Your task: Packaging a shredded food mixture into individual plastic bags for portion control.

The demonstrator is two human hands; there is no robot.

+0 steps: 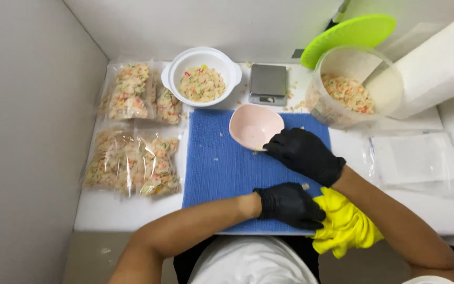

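While my right hand (305,154) pinches the near rim of the pink bowl (255,125) at twelve o'clock on the blue mat (222,163), my left hand (288,204) presses closed on the yellow cloth (345,223) at five o'clock, mid-wipe I judge; steadying the bowl matters next.

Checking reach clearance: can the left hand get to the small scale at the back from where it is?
Probably yes. The left hand rests on the yellow cloth; the blue mat ahead is bare, but the pink bowl and the right hand lie near the line to the scale.
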